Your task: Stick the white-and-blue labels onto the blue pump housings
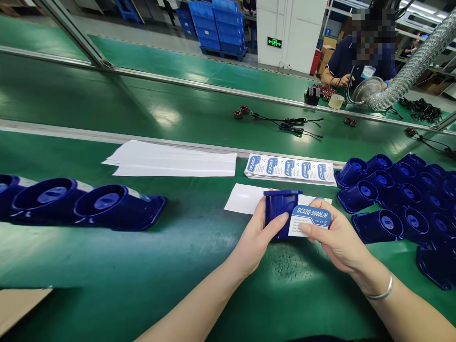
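My left hand [257,237] grips a dark blue plastic housing [280,205] by its side, thumb across its front. Between the thumb and fingers of my right hand [333,235] is a blue-and-white label [309,219] printed "DC52Q-5000L/H". The label's left edge overlaps the front of the housing; whether it is stuck down there I cannot tell. Behind both hands lies a white backing sheet [244,197], partly covered by them. Farther back sits a stack of label sheets [290,169] with several of the same printed labels.
Blank white sheets [174,161] lie left of the labels. More blue housings stand in a row [101,209] at left and in a cluster [379,183] at right. Cabled parts [285,124] rest on the conveyor beyond the rail. Across it, a person [356,64] sits beside a flexible duct [409,71].
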A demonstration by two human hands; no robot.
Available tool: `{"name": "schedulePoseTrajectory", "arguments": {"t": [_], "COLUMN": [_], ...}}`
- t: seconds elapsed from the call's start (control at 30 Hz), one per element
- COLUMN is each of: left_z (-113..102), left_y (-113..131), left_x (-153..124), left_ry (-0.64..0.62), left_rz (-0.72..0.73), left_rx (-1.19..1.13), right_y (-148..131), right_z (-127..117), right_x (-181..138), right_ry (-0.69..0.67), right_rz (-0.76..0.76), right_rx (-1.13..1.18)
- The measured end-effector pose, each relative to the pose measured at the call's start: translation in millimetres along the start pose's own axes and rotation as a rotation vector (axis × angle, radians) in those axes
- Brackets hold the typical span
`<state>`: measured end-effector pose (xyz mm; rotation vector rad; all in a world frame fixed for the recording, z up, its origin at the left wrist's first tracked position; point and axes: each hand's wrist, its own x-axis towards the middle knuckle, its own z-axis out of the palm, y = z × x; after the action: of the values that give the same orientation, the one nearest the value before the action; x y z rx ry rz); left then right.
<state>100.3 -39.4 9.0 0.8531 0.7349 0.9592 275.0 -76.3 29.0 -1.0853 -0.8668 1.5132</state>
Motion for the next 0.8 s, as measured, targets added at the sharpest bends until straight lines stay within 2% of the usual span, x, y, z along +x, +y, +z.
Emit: {"name": "schedulePoseTrajectory", "arguments": {"t": [0.47, 0.8], "left_z": [0.9, 0.2], "left_y": [2.8, 3.1], "left_x": [-0.9, -1.2], "left_ry": [-0.010, -0.003], "left_rz": [-0.110, -0.154], "left_rx": [-0.018, -0.032], "right_y": [-0.4, 3.8], "right_z": [3.5, 2.5], "right_x": [4.1, 5.3], "right_ry": [-0.010, 0.000], "right_rz": [0.103, 0.107], "right_rx": [0.072, 0.078]}}
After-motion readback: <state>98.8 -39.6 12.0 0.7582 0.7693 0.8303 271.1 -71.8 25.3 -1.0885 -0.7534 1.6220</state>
